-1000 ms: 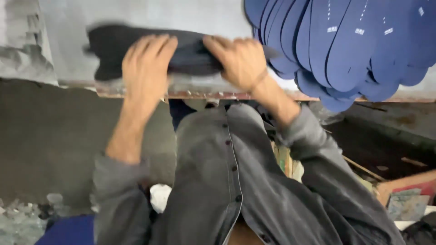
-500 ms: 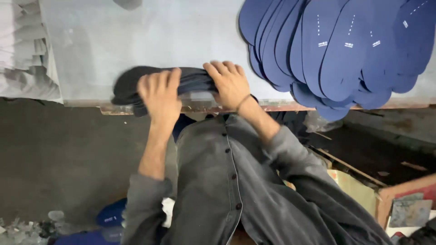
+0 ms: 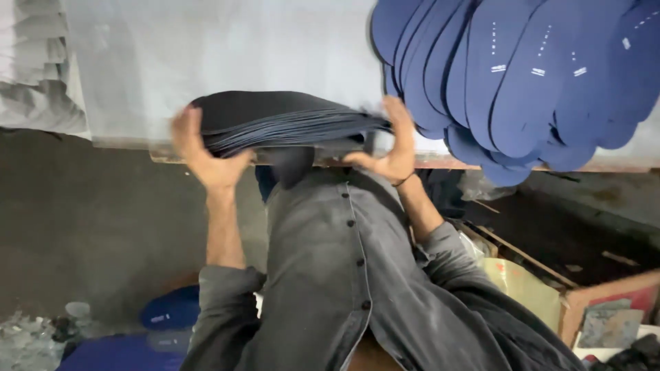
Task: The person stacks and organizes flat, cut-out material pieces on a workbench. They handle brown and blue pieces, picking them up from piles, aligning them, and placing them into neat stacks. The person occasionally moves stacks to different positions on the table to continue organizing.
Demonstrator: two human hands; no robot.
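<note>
both hands clamped one stack of dark insoles point(image 3: 289, 122) at the near edge of the table point(image 3: 206, 55): the left hand point(image 3: 206, 154) cupped its left end, fingers curled round it, while the right hand point(image 3: 392, 148) pressed flat against the right end. a grey buttoned shirt point(image 3: 330, 275) hung below. farther right, fanned blue insoles point(image 3: 522, 75) overlapped on the table, just beside the right hand.

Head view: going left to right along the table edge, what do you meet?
Pale stacked sheets → left hand → stack of dark insoles → right hand → fanned blue insoles.
</note>
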